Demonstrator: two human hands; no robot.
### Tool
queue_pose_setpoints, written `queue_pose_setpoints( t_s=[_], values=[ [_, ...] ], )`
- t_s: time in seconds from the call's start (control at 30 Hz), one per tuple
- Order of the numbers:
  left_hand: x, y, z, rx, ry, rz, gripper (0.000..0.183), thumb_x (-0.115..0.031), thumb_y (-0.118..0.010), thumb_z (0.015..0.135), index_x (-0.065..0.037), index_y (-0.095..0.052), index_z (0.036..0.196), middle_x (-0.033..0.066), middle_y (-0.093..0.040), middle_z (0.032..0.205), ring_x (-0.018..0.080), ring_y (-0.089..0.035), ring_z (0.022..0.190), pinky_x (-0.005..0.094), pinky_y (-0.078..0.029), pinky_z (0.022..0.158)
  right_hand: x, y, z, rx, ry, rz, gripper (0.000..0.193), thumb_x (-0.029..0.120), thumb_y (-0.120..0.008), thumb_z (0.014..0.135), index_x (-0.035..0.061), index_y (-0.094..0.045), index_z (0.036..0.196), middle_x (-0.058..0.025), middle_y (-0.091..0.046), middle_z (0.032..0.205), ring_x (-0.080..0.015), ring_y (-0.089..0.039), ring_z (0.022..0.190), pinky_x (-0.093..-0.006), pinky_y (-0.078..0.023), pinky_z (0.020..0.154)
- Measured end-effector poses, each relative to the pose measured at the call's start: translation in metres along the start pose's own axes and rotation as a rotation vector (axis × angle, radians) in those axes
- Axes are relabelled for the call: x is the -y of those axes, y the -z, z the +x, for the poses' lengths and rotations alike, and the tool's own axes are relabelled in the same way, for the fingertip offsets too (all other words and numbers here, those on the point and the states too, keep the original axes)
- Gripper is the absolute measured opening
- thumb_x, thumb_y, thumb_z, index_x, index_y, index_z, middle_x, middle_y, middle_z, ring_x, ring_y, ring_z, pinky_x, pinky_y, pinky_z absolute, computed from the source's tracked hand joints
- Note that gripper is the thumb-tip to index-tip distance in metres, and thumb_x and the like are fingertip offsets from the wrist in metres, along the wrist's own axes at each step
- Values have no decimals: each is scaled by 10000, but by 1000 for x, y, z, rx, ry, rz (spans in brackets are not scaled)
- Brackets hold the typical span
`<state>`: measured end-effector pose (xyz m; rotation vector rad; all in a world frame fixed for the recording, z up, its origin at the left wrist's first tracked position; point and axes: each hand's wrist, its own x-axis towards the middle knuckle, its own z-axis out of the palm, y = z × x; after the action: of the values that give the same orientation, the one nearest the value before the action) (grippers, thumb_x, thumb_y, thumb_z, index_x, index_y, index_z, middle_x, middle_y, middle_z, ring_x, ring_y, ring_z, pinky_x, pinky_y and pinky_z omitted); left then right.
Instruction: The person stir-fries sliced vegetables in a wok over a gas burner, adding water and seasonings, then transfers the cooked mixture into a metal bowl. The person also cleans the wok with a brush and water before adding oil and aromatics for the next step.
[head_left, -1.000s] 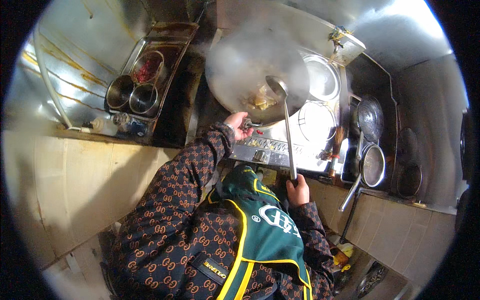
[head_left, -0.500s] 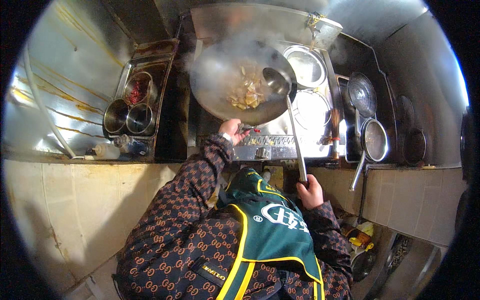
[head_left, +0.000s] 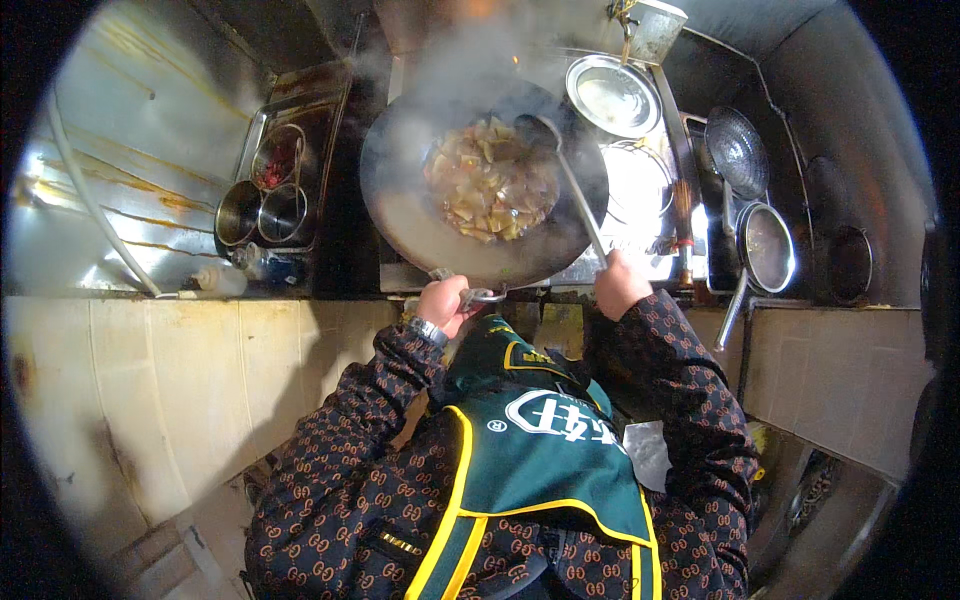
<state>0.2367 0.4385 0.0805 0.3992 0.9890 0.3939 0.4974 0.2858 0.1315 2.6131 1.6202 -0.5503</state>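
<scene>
A large dark wok (head_left: pixel 400 225) sits over the stove, steaming, with sliced brownish food (head_left: pixel 490 190) spread in its middle. My left hand (head_left: pixel 441 304) is closed round the metal loop handle (head_left: pixel 482 297) at the wok's near edge. Gripped in my right hand (head_left: pixel 622 285) is a long-handled ladle (head_left: pixel 578 190). Its dark bowl rests in the far right part of the wok, beside the food, partly veiled by steam. The ladle's handle crosses over the wok's right rim.
Metal pots (head_left: pixel 237 213) stand in a tray on the left, one holding red bits; a squeeze bottle (head_left: pixel 220 281) is near them. Right of the wok are a round metal basin (head_left: pixel 612 97), a brush (head_left: pixel 684 215), a perforated strainer (head_left: pixel 737 150) and a handled pan (head_left: pixel 768 248).
The wok has come nearer to me with my left hand. The ladle's bowl has shifted farther away and slightly left; my right hand has moved up toward the wok. The food is more spread out.
</scene>
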Motion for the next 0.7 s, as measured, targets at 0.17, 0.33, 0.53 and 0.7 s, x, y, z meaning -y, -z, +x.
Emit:
queue_pose_setpoints(
  t_s=[0.17,0.33,0.53,0.7],
  values=[
    [22,-3,-53,-40,-27,1,84,-11,-485,876,17,-561,854,122,-612,817,325,-689,768,429,-571,621,6,8,-52,675,-201,1053,247,230,-597,940,-13,-552,917,-97,-599,715,-219,-561,508,-356,-493,502],
    [51,14,-103,-50,55,144,143,-60,-458,901,54,-496,822,241,-630,891,368,-685,806,426,-586,705,-26,4,-123,1008,-331,1663,125,156,-541,977,49,-505,923,-19,-490,669,-117,-491,460,-276,-434,426],
    [81,31,-149,-77,80,414,151,-83,-454,871,30,-521,797,302,-683,901,276,-663,669,301,-466,485,-49,-27,-194,1008,-232,1650,122,158,-528,988,65,-467,939,-12,-497,656,-107,-514,441,-257,-441,405],
    [117,36,-171,-54,-33,478,240,-48,-447,895,-9,-486,661,186,-577,738,409,-688,818,543,-562,774,-84,-78,-264,882,-218,1731,139,158,-556,971,55,-469,939,-2,-520,664,-95,-541,465,-234,-454,430]
  ],
)
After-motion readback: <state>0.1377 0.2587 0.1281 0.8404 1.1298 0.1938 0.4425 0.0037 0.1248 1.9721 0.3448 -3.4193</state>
